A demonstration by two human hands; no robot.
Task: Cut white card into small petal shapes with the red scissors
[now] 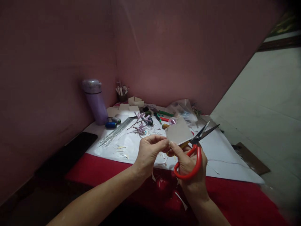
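Observation:
A pale square piece of card (180, 131) is held up over the table. My left hand (150, 150) is closed in a pinch at its near left corner. My right hand (191, 163) grips the card's lower edge between thumb and fingers. Red-handled scissors (198, 161) also hang in my right hand, with their dark blades spread and pointing up to the right. What lies between my left fingertips is too small to make out beyond the card's corner. Thin offcuts (181, 201) lie below my hands on the red cloth.
White paper (230, 166) covers the red cloth (98, 171). Thin wires (117, 131), purple wire flowers (140, 128), a blue thread spool (111, 125) and cut cards (124, 109) lie around. A purple bottle (96, 105) and a dark phone-like slab (77, 150) are at left.

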